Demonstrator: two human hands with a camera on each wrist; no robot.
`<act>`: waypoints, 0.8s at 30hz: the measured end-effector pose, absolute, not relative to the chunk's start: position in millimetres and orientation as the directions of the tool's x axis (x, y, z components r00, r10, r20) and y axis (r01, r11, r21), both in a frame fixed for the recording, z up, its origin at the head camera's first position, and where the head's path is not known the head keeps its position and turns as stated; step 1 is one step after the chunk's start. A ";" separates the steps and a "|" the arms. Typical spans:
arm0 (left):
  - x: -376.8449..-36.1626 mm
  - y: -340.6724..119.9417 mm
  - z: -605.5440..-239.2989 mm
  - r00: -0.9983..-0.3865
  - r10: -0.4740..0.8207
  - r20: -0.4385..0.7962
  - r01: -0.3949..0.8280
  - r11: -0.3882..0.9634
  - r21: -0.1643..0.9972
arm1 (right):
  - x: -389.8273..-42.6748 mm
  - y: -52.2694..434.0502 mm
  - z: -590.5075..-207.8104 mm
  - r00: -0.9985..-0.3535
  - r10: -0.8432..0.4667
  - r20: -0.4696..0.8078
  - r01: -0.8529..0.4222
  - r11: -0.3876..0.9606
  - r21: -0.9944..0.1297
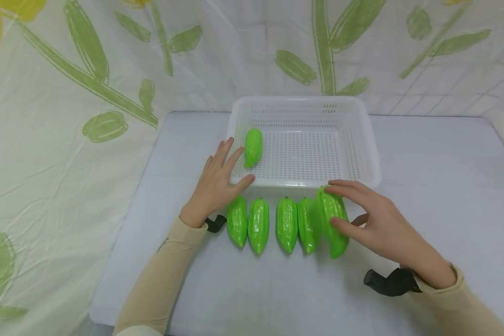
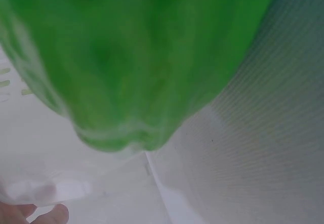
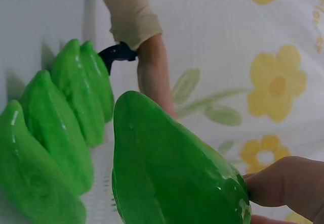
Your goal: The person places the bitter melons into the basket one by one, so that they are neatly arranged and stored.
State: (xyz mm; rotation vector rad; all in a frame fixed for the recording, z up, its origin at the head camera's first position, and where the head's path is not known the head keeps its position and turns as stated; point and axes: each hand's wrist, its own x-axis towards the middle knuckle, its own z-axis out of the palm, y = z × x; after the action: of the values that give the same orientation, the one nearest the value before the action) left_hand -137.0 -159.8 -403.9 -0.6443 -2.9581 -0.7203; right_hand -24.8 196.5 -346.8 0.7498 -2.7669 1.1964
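Note:
A glossy, ridged green bitter melon (image 1: 332, 226) is held between the thumb and fingers of my right hand (image 1: 375, 219), at the right end of a row of several like it. The right wrist view shows this bitter melon (image 3: 172, 168) close up, with the thumb on its side. My left hand (image 1: 216, 184) rests at the left front corner of the white basket (image 1: 302, 183), fingers spread. Inside the basket, near those fingers, lies one bitter melon (image 1: 254, 147). The leftmost bitter melon (image 1: 237, 221) of the row lies beside my left wrist.
Other bitter melons, such as this one (image 1: 258, 226), lie side by side in front of the basket. The table (image 1: 252, 294) has a pale cover. Behind it hangs a flower-patterned white cloth (image 1: 243, 60). A black wrist mount (image 1: 390, 282) juts from the right sleeve.

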 end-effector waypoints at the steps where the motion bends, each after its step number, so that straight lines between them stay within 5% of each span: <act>1: -137.0 -159.8 -404.2 -0.914 0.386 0.124 0.400 0.808 0.433 | -26.7 196.8 -343.2 -0.880 -0.418 0.226 -0.451 0.583 -0.676; 12: -137.1 -160.0 -406.1 -0.913 0.388 0.129 0.404 0.806 0.433 | -63.2 193.8 -329.9 -0.881 -0.385 0.276 -0.452 0.511 -0.731; 24: -136.7 -159.6 -405.3 -0.910 0.389 0.142 0.410 0.806 0.427 | -115.7 181.6 -316.9 -0.935 -0.303 0.182 -0.330 0.562 -0.759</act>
State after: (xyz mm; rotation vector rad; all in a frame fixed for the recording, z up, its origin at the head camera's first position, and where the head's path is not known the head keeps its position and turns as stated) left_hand -136.7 -159.6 -405.3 -0.6511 -2.9402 -0.7120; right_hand -115.7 181.6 -316.9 0.5576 -2.7487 1.3452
